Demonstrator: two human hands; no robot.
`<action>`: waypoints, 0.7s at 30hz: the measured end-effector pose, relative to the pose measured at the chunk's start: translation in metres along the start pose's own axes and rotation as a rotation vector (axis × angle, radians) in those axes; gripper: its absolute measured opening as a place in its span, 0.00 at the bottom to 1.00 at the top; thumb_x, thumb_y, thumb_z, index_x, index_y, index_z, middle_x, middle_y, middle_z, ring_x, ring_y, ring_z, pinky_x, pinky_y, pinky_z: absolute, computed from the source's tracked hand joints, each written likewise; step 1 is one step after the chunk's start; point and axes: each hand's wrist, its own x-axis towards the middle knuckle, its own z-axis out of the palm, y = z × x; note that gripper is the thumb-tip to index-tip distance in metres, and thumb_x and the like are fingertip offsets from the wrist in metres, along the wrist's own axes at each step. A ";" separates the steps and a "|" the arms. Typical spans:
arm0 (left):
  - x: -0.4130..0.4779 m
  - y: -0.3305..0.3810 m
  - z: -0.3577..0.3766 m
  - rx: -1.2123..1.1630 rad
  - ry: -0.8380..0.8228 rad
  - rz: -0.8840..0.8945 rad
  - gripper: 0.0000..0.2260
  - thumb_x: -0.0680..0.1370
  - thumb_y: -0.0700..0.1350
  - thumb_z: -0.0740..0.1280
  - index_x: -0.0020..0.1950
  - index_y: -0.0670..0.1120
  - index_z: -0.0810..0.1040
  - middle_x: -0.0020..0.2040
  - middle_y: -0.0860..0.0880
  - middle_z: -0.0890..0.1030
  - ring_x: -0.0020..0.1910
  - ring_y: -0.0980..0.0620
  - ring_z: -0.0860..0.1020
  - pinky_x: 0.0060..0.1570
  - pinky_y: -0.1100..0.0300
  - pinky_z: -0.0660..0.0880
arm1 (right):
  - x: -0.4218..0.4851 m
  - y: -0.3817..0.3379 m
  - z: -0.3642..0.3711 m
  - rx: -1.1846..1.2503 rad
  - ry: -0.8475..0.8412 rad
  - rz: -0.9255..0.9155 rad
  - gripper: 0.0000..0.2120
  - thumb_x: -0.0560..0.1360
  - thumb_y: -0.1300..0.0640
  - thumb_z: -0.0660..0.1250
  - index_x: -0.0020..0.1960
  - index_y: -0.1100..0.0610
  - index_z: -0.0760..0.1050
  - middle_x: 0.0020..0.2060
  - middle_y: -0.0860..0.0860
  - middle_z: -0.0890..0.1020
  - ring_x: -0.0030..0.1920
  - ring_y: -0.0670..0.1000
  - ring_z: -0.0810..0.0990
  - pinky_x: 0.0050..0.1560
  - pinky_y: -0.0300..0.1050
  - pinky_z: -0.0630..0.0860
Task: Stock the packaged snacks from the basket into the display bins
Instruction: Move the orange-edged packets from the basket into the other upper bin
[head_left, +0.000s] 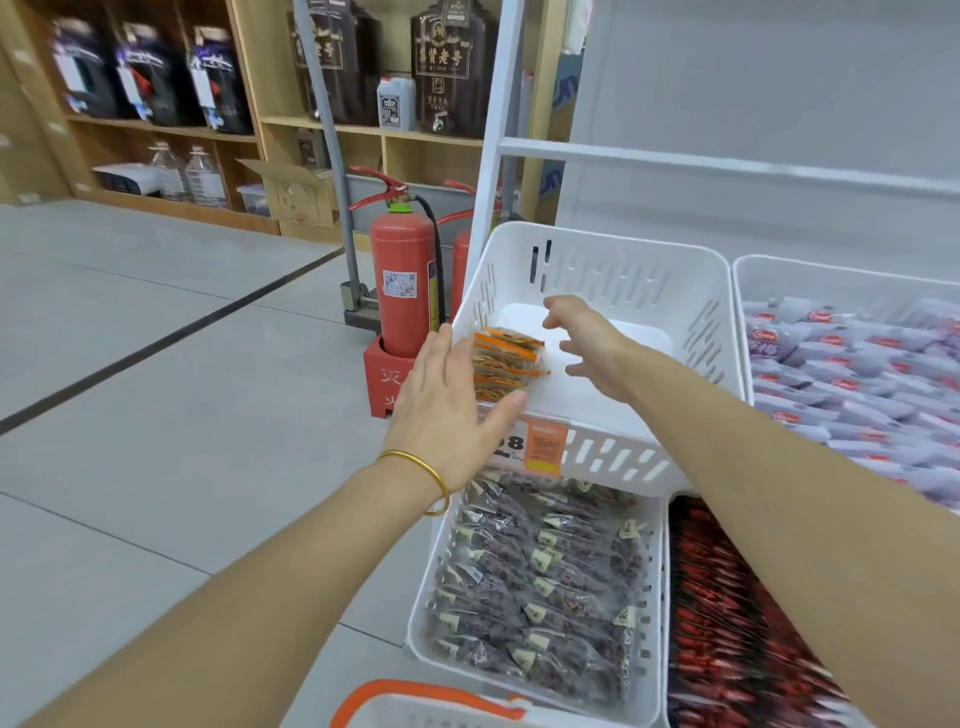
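Note:
A white display bin (613, 270) on the upper tier holds a small stack of orange-edged snack packets (506, 366) in its near left corner. My left hand (447, 410), with a gold bangle on the wrist, lies flat over the bin's left front rim beside the packets, thumb stretched toward them. My right hand (584, 338) hovers inside the bin just right of the stack, fingers spread and loosely curved, holding nothing. The basket (431, 704) with an orange handle shows at the bottom edge; its contents are out of view.
Below sits a bin of dark packaged snacks (540, 587), with a bin of red packets (727, 623) to its right. A bin of purple-white packets (852, 374) is on the upper right. A red fire extinguisher (402, 286) stands on the floor left of the rack.

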 end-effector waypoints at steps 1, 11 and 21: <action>-0.005 0.003 -0.005 -0.007 0.001 -0.010 0.33 0.78 0.61 0.56 0.77 0.47 0.49 0.78 0.48 0.45 0.76 0.53 0.43 0.74 0.53 0.46 | -0.014 -0.003 -0.005 0.010 0.017 -0.052 0.22 0.78 0.58 0.54 0.72 0.53 0.62 0.72 0.52 0.64 0.69 0.55 0.64 0.66 0.51 0.63; -0.174 0.037 -0.061 0.141 -0.359 -0.067 0.29 0.78 0.53 0.61 0.75 0.47 0.54 0.77 0.45 0.46 0.76 0.49 0.46 0.69 0.63 0.46 | -0.218 0.087 0.016 0.228 -0.199 -0.220 0.18 0.70 0.63 0.60 0.53 0.45 0.74 0.54 0.46 0.79 0.56 0.44 0.79 0.55 0.44 0.77; -0.283 0.033 -0.060 0.360 -0.719 -0.153 0.27 0.78 0.56 0.60 0.74 0.49 0.57 0.77 0.48 0.47 0.75 0.48 0.46 0.73 0.52 0.52 | -0.292 0.269 0.141 -0.193 -0.491 0.237 0.12 0.77 0.63 0.62 0.59 0.54 0.71 0.56 0.58 0.77 0.49 0.58 0.78 0.51 0.55 0.77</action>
